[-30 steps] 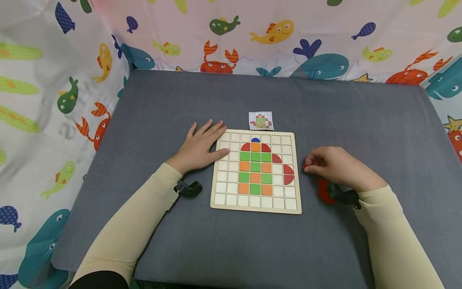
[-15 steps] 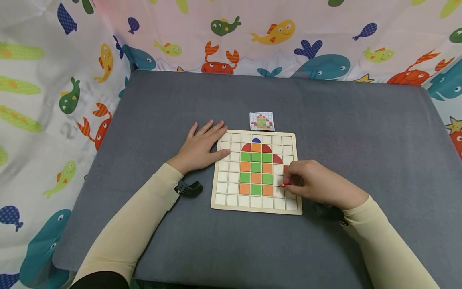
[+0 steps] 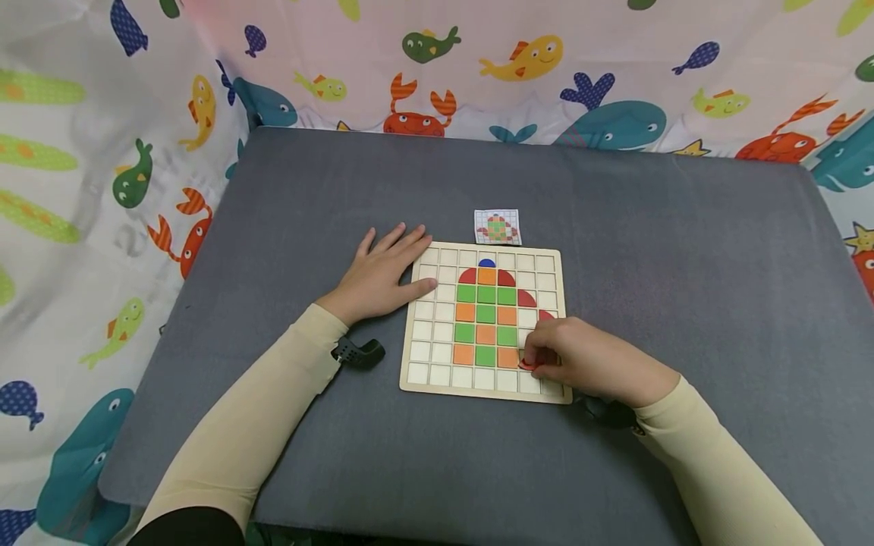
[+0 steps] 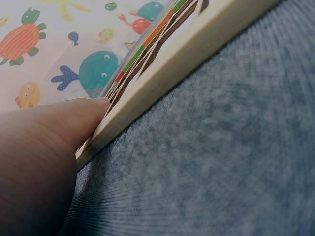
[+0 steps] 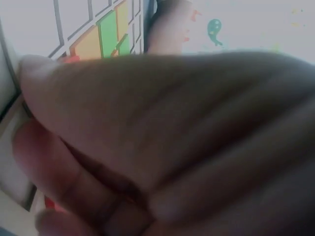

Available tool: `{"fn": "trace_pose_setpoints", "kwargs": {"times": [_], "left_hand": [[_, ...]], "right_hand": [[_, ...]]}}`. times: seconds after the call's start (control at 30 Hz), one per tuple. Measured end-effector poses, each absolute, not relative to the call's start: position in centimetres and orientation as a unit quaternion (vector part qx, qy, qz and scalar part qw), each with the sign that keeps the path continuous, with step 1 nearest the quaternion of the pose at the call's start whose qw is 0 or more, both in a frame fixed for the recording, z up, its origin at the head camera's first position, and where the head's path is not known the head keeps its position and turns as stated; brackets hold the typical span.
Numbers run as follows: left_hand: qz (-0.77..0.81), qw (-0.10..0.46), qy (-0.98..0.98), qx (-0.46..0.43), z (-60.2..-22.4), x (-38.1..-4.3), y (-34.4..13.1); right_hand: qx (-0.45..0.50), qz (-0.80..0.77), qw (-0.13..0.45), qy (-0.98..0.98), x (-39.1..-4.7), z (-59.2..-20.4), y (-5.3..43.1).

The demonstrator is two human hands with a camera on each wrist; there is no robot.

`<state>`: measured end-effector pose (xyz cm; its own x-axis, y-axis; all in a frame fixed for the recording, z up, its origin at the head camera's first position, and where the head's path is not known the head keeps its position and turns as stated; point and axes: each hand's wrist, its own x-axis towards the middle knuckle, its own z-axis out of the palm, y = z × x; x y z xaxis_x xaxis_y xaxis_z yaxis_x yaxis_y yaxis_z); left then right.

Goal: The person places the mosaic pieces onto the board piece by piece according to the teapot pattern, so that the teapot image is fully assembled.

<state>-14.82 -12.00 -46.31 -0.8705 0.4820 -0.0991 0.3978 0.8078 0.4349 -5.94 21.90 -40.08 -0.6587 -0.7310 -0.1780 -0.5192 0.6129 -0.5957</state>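
A wooden grid board (image 3: 418,373) lies on the table, with green and orange square tiles (image 3: 485,314) forming a block in its cells. Red quarter-round tiles (image 3: 526,298) sit along the top and right of that block, and a blue half-round tile (image 3: 487,263) tops it. My left hand (image 3: 378,277) rests with fingers spread on the board's upper left edge; its thumb (image 4: 83,115) lies over the rim in the left wrist view. At the lower right cells my right hand (image 3: 590,360) pinches a red tile (image 3: 525,365), mostly covered by the fingertips.
A small printed card (image 3: 498,227) with a coloured grid pattern lies just behind the board. The grey table (image 3: 328,470) extends around it, backed by a fabric (image 3: 471,91) printed with sea animals.
From beside the board, my right hand has moved left with the red tile to the lower right cells, covering part of the red tiles there. My left hand stays in place.
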Motion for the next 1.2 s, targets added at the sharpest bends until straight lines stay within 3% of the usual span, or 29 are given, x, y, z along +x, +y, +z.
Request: {"fn": "trace_pose_setpoints", "kwargs": {"times": [0.57,1.2], "left_hand": [[0.199,0.106,0.946,0.234,-46.36,-15.01,-11.88],[0.203,0.100,0.945,0.237,-46.55,-15.08,-12.03]], "right_hand": [[-0.383,-0.246,0.168,0.875,-6.03,-40.22,21.91],[-0.343,-0.239,0.155,0.895,-5.93,-40.47,21.56]]}}
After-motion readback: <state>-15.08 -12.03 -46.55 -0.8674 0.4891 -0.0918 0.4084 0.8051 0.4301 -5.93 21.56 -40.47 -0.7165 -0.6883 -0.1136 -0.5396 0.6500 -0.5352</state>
